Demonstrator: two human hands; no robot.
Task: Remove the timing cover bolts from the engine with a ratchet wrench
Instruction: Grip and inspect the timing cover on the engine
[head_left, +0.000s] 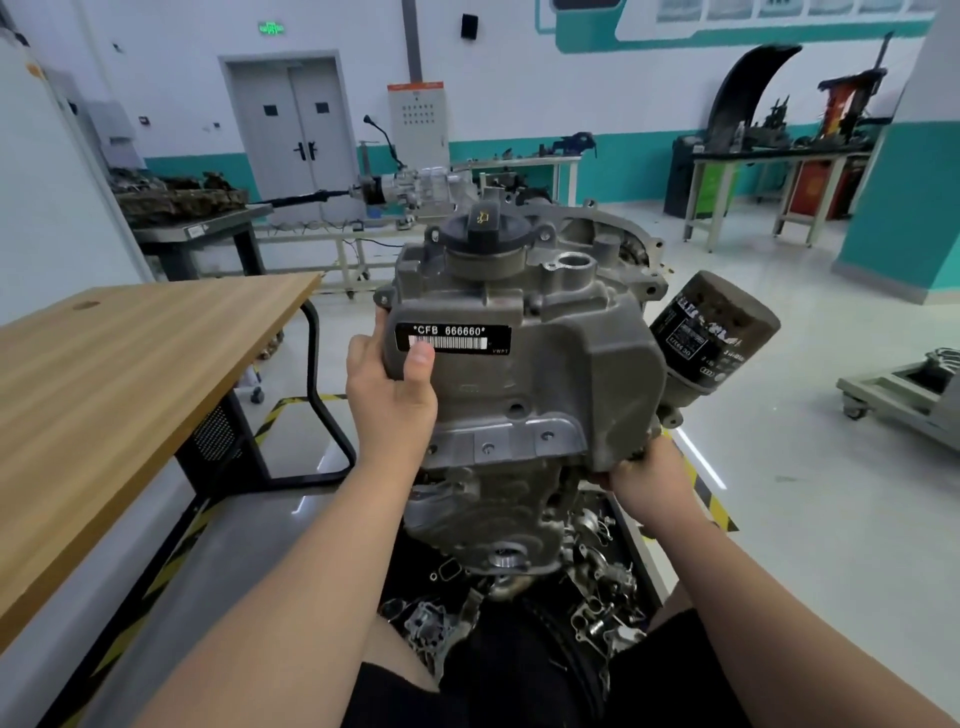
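A grey cast timing cover (545, 353) with a black label reading CFB 666660 sits on the front of the engine (493, 525), tilted toward me. My left hand (392, 395) grips its left edge, the thumb pressed on the label. My right hand (649, 480) holds the cover's lower right corner, fingers curled under it. A black oil filler cap (480, 228) tops the cover. No ratchet wrench is in view.
A black oil filter (711, 338) sticks out on the engine's right. A wooden table (119, 374) stands at my left. Loose metal parts (597, 587) lie in the tray under the engine. Workbenches (769, 161) line the far wall.
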